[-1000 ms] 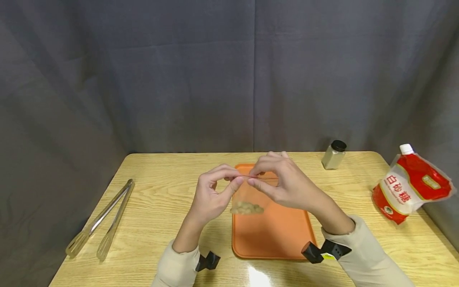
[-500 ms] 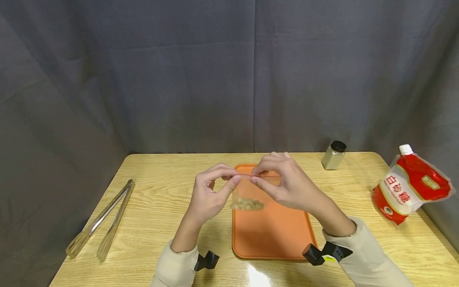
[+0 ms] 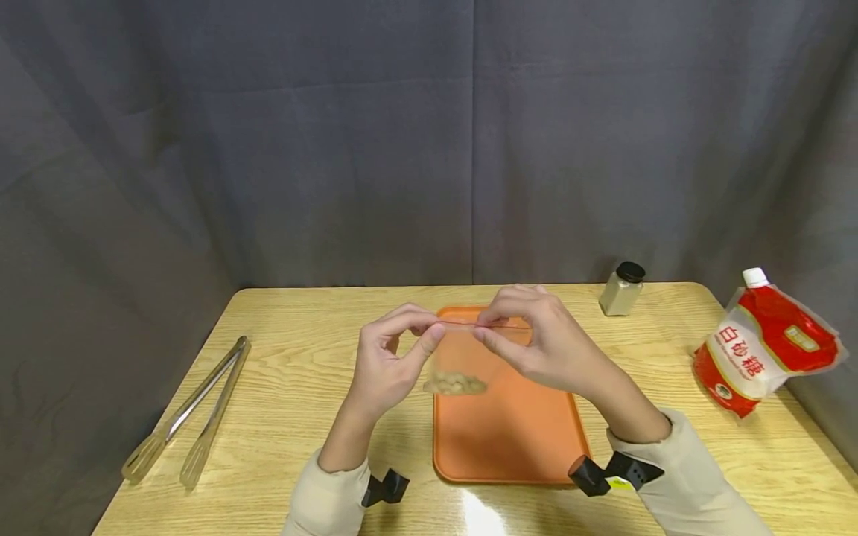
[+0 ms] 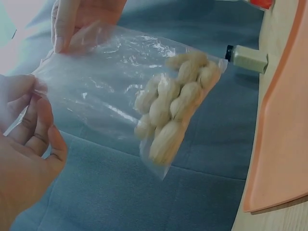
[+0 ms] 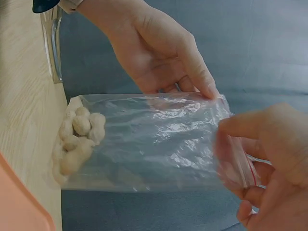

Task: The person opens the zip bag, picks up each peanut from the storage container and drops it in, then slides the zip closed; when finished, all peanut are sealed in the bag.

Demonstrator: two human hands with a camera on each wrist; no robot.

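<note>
A clear zip bag [image 5: 139, 144] with a red line along its top hangs between both hands above the orange tray [image 3: 509, 439]. Several unshelled peanuts [image 4: 175, 98] lie in its bottom end. My left hand [image 3: 389, 365] pinches the bag's top edge near one corner between thumb and fingers. Farther along the same edge, my right hand [image 3: 543, 342] pinches the red strip between thumb and forefinger. In the head view the bag's film is nearly invisible, and only its red line and the peanuts show well.
Metal tongs [image 3: 194, 417] with slotted ends lie on the wooden table [image 3: 302, 357] at the left. A small black-lidded jar [image 3: 622, 289] stands at the back right. Nearer the right edge is a red and white sugar pouch [image 3: 764, 350] with a white cap.
The right hand has slid slightly right along the bag's top edge, and the left hand has shifted a little left. More of the red line shows between them.
</note>
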